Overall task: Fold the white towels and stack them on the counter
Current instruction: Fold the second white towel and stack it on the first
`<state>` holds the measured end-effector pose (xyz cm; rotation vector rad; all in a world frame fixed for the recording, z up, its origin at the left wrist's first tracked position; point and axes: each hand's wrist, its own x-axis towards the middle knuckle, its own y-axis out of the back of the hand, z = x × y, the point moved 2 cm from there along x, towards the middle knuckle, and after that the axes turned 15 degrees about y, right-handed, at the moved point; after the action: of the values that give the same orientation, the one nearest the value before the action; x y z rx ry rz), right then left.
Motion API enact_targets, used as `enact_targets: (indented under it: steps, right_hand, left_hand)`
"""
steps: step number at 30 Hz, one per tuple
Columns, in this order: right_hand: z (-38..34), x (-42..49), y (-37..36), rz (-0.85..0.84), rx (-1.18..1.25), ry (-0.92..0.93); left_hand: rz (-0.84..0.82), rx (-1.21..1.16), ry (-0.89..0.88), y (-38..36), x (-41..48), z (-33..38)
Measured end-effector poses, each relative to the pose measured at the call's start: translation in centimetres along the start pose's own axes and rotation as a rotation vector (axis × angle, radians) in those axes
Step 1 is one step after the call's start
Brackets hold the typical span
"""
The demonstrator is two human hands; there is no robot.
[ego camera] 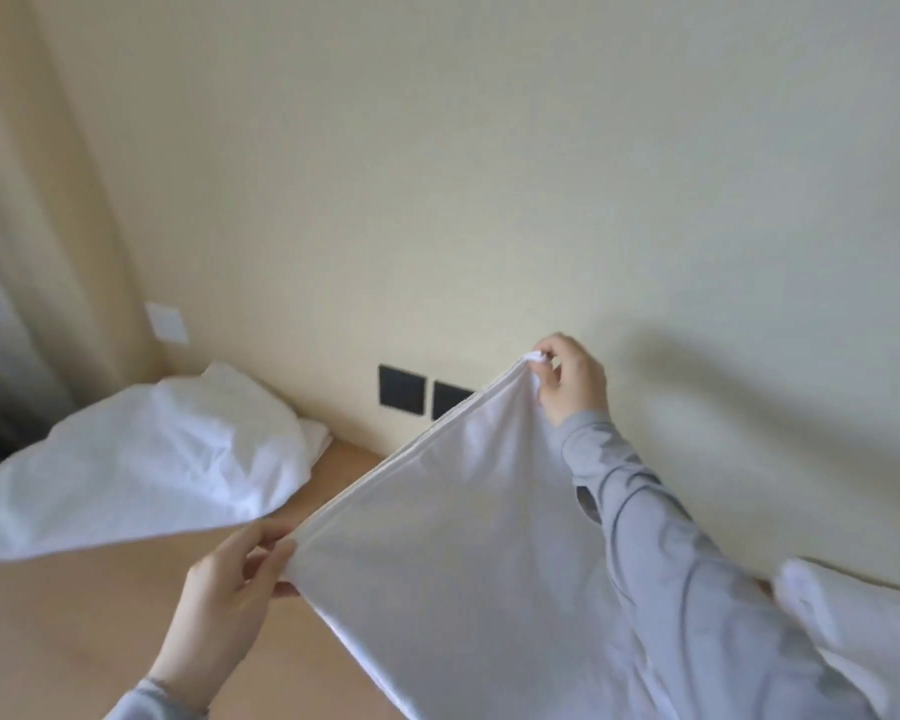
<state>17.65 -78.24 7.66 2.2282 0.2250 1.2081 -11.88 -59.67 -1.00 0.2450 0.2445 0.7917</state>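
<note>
A white towel [468,537] hangs stretched in the air above the wooden counter [74,615], doubled over with its layered edge running between my hands. My left hand [235,579] pinches the near lower corner. My right hand [567,379] pinches the far upper corner, raised near the wall. A loose heap of white towels [141,459] lies at the back left of the counter. More white cloth [853,615] lies at the right edge, partly hidden behind my right sleeve.
A cream wall [489,174] runs along the back of the counter, with two black socket plates [402,387] low on it. A pale switch plate [166,321] and a curtain [17,252] are at the left.
</note>
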Motion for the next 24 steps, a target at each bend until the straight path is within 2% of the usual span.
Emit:
enact_targets:
  steps: [4,9,13,20,24]
  right_hand:
    - [-0.4,-4.2,-10.5,-0.248,0.088,-0.118]
    - [-3.2,-5.7,-21.2,-0.452,0.097,-0.04]
    - [-4.8,-6.4,-28.4,-0.582,0.069,-0.022]
    - [-4.6,-7.6,-36.5,-0.704,-0.032,-0.08]
    - [-3.6,-8.7,-39.4,-0.708,-0.059,-0.145]
  left_hand:
    - [0.132,0.054,0.232,2.5,2.9,-8.4]
    - [0.251,0.132,0.423,6.2,6.1,-15.7]
    - [0.254,0.263,0.499,8.0,8.1,-19.7]
    - [0.167,0.286,0.658,8.0,10.5,-24.8]
    - [0.169,0.375,0.639,7.3,10.8,-26.6]
